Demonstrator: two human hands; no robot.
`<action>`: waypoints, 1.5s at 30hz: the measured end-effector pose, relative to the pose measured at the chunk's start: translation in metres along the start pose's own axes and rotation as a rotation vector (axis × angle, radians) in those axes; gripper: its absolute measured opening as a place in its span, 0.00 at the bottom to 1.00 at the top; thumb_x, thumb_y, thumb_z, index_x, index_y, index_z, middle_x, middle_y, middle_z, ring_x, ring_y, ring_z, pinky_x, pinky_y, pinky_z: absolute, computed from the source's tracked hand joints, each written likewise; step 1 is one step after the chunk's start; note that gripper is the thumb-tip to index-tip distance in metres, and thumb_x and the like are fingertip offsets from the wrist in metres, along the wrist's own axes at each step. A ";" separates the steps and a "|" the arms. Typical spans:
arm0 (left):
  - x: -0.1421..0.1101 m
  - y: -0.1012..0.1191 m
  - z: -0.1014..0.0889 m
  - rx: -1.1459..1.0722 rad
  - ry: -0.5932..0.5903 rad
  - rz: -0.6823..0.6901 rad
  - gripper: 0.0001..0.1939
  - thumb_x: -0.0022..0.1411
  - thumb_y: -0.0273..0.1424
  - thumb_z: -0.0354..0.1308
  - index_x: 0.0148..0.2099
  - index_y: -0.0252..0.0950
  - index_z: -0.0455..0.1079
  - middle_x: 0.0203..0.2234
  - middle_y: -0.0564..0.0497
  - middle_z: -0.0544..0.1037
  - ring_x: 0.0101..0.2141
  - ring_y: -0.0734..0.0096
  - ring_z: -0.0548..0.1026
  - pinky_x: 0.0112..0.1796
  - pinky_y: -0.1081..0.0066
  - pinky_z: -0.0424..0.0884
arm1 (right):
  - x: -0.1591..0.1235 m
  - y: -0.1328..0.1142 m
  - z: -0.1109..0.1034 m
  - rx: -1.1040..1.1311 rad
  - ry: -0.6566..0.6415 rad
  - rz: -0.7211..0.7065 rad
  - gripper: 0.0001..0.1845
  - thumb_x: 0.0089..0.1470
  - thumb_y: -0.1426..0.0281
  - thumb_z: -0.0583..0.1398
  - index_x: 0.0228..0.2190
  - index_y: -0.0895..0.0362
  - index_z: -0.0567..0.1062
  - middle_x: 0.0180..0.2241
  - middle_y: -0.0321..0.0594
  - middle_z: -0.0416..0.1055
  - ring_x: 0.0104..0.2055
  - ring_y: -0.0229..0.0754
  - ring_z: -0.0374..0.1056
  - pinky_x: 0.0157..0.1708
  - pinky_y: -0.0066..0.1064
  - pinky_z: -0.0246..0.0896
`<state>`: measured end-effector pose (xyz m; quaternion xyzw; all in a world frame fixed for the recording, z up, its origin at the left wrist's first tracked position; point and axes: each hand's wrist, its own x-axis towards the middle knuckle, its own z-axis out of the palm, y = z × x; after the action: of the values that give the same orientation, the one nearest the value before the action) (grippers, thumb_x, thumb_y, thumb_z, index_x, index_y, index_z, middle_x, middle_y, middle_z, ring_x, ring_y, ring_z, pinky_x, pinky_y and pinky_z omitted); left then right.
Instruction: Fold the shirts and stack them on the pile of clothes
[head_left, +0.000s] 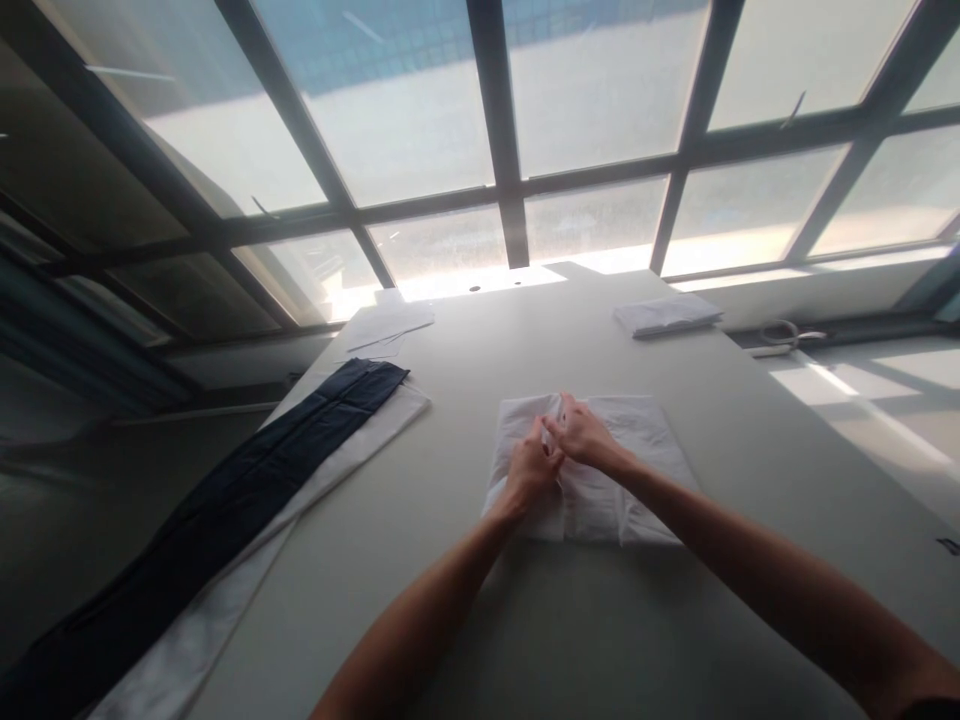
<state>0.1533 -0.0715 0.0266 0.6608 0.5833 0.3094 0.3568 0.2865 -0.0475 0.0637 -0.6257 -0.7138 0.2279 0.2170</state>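
A white garment (637, 430), folded into a rough rectangle, lies flat on the pale table in front of me. My left hand (534, 464) is over its left half, fingers curled and pinching the white cloth. Close beside it, my right hand (583, 432) also has its fingers closed on the cloth, near the upper middle of the fold. The fingertips of both hands nearly meet, and a small raised bit of fabric shows between them. Exactly which part of the garment they grip is too small to make out.
Dark trousers (300, 430) and white cloth (375, 430) lie along the left side of the table (465, 350). White sheets (386, 325) rest at the far left corner. Another folded white cloth (666, 314) sits at the far right. Large windows (592, 90) stand beyond.
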 end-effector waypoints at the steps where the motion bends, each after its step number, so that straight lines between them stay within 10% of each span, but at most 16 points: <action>1: -0.004 0.002 -0.002 0.021 -0.047 0.025 0.34 0.63 0.30 0.60 0.69 0.27 0.60 0.25 0.49 0.76 0.25 0.64 0.72 0.31 0.66 0.67 | 0.010 0.003 0.003 0.022 -0.032 0.023 0.35 0.66 0.58 0.57 0.65 0.66 0.61 0.52 0.59 0.75 0.55 0.55 0.72 0.54 0.40 0.64; 5: -0.043 0.000 -0.032 0.165 -0.234 0.339 0.35 0.65 0.36 0.63 0.70 0.37 0.61 0.49 0.39 0.79 0.48 0.52 0.77 0.50 0.58 0.72 | 0.031 0.014 0.013 0.098 -0.048 -0.014 0.38 0.60 0.71 0.61 0.68 0.62 0.58 0.57 0.57 0.74 0.58 0.51 0.71 0.56 0.36 0.63; 10: -0.100 -0.044 -0.083 0.380 -0.198 0.429 0.47 0.62 0.42 0.68 0.76 0.43 0.49 0.72 0.39 0.55 0.70 0.45 0.52 0.67 0.47 0.54 | 0.034 0.026 0.019 0.127 -0.064 -0.008 0.36 0.58 0.77 0.61 0.66 0.66 0.62 0.51 0.55 0.78 0.51 0.48 0.75 0.53 0.34 0.66; 17: -0.116 -0.078 -0.088 0.237 0.009 0.163 0.33 0.66 0.37 0.60 0.71 0.38 0.63 0.54 0.40 0.75 0.53 0.52 0.75 0.56 0.55 0.71 | 0.037 0.026 0.021 0.136 -0.044 -0.015 0.37 0.55 0.81 0.62 0.66 0.62 0.64 0.56 0.54 0.75 0.54 0.47 0.74 0.54 0.31 0.65; 25: -0.120 -0.069 -0.072 0.262 0.098 0.301 0.29 0.59 0.19 0.54 0.62 0.35 0.72 0.38 0.47 0.76 0.39 0.65 0.76 0.43 0.68 0.76 | 0.041 0.035 0.025 0.184 0.003 -0.030 0.36 0.53 0.80 0.62 0.64 0.63 0.67 0.49 0.52 0.79 0.49 0.47 0.75 0.53 0.33 0.65; 39: -0.127 -0.051 -0.071 0.788 -0.116 0.554 0.24 0.69 0.18 0.48 0.64 0.34 0.67 0.38 0.46 0.72 0.39 0.63 0.72 0.44 0.63 0.76 | 0.043 0.039 0.028 0.109 0.040 -0.110 0.39 0.53 0.83 0.58 0.67 0.63 0.63 0.52 0.56 0.77 0.51 0.49 0.75 0.52 0.33 0.64; 45: -0.115 -0.025 -0.105 0.528 -0.315 0.457 0.25 0.72 0.43 0.53 0.65 0.37 0.68 0.44 0.44 0.77 0.43 0.59 0.76 0.48 0.62 0.74 | 0.040 0.039 0.027 0.045 -0.010 -0.130 0.41 0.53 0.85 0.56 0.68 0.63 0.60 0.49 0.55 0.79 0.50 0.48 0.75 0.51 0.31 0.64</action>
<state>0.0376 -0.1724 0.0647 0.8824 0.4188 0.1145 0.1812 0.2971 -0.0052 0.0197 -0.5719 -0.7486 0.2325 0.2418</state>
